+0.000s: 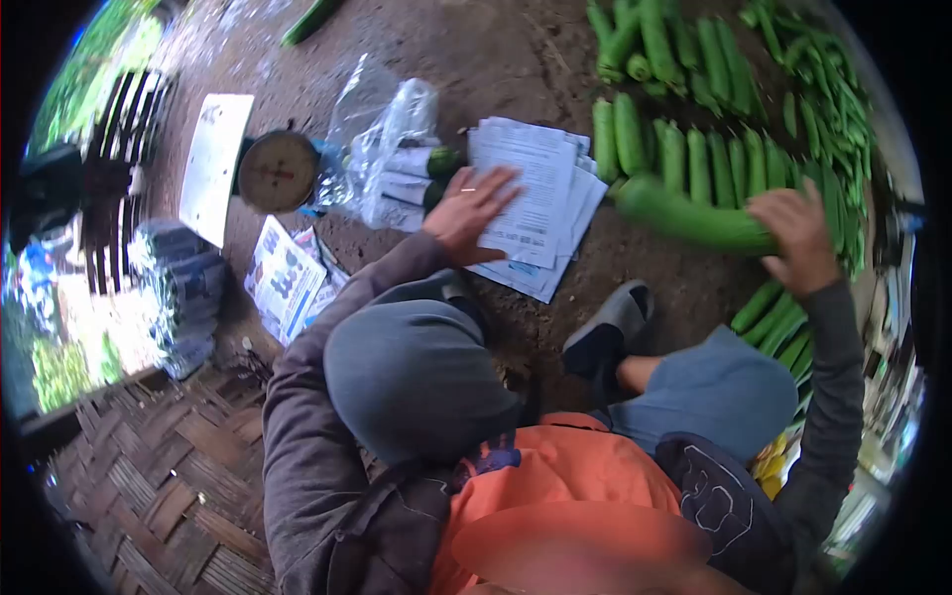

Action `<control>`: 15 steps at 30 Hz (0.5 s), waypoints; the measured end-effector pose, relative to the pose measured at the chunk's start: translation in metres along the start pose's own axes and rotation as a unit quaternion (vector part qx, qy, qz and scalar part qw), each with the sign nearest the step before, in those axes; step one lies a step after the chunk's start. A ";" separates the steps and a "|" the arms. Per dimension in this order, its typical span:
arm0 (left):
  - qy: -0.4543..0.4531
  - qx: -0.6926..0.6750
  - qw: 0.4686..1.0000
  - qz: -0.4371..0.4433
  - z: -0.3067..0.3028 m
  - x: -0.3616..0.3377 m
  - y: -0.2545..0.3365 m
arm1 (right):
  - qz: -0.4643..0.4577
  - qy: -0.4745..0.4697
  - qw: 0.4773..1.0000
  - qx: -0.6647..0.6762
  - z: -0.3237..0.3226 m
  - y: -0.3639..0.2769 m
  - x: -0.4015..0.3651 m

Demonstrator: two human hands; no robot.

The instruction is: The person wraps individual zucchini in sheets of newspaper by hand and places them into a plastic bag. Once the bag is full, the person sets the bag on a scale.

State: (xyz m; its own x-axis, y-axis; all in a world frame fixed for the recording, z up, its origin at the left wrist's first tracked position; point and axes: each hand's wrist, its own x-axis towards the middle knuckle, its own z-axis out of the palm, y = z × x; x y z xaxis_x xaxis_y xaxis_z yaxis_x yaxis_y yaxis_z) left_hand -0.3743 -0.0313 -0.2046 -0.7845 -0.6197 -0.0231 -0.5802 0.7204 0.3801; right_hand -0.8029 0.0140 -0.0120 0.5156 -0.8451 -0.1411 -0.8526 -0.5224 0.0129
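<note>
- We saw the blurred green vegetable (689,218) just beside the papers (540,183), its long axis nearly crosswise, free end toward them.
- Our right hand's (799,236) grip was closed around its other end.
- Our left hand (476,210) lay spread on the papers, grip open.
- Clear plastic (349,139) partly hid paper-wrapped vegetables (405,187).

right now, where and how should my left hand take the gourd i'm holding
Probably near the free end of the gourd, from the left, fingers curled around: it's rounded there and points toward the left hand, while the right hand holds the other end.
</note>
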 end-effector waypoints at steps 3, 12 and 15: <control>0.046 -0.186 0.978 0.080 0.022 0.017 0.004 | -0.252 0.042 0.967 -0.008 0.037 -0.080 0.115; 0.007 -0.559 0.804 -0.200 0.104 0.008 -0.016 | 0.072 0.129 0.828 0.541 0.229 -0.161 0.196; -0.047 -0.434 0.882 -0.176 0.113 0.009 -0.028 | 0.234 0.064 0.671 0.700 0.281 -0.195 0.191</control>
State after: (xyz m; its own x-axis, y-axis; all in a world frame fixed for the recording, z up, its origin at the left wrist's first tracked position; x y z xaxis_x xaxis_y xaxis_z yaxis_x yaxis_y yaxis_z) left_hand -0.3898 -0.0218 -0.3195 -0.6272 -0.6998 -0.3418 -0.4370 -0.0471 0.8982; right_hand -0.5624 -0.0134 -0.3194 0.0904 -0.9287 -0.3596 -0.1209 0.3482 -0.9296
